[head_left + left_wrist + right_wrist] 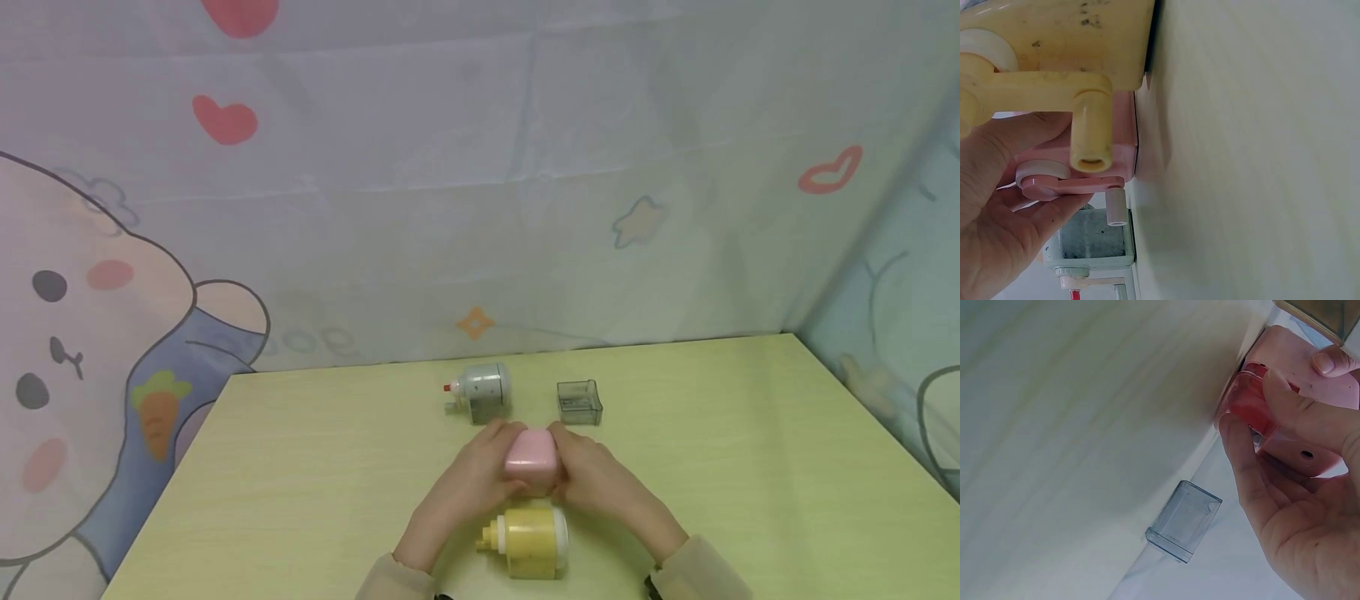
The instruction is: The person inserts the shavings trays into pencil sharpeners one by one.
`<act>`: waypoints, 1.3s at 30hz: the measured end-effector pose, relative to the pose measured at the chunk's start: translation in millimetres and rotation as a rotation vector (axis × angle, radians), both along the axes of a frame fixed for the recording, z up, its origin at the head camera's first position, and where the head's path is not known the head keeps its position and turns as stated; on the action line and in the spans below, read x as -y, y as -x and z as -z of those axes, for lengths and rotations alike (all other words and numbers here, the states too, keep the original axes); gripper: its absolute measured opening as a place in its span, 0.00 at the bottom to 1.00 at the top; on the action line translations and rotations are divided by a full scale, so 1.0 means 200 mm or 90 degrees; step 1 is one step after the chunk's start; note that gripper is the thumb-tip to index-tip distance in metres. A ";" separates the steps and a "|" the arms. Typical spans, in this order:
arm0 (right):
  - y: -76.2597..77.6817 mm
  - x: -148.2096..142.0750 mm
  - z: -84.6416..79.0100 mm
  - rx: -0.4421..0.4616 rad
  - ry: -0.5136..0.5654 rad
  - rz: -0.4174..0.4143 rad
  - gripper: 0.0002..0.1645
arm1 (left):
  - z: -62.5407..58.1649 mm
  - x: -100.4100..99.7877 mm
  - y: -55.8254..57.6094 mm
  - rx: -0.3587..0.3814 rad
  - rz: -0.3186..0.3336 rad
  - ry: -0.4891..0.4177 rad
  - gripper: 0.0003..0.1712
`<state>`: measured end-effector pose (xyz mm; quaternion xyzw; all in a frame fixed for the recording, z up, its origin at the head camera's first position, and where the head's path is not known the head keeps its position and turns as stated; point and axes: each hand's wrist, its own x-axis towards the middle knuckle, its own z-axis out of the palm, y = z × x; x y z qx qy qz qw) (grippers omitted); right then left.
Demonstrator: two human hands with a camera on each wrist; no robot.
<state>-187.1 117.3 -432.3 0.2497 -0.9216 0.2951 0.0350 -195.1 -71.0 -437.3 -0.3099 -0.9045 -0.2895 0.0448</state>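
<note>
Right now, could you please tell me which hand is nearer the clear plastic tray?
The right hand: it is at the right side of the pink sharpener, just short of the clear plastic tray. The left hand grips the sharpener's left side, farther away.

Faint lettering (300,342) is showing on the backdrop (420,208) toward nine o'clock in the head view, too blurred to read.

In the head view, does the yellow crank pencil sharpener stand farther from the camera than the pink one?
No, the yellow crank pencil sharpener sits nearer, lower in the picture than the pink crank pencil sharpener.
</note>
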 end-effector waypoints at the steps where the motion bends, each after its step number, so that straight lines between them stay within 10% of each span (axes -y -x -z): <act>1: 0.00 0.00 0.00 -0.001 0.002 -0.002 0.32 | 0.00 0.00 0.00 0.004 -0.001 -0.001 0.36; 39: 0.01 0.02 0.01 0.021 0.024 -0.012 0.37 | 0.01 0.00 0.00 0.010 -0.004 0.001 0.35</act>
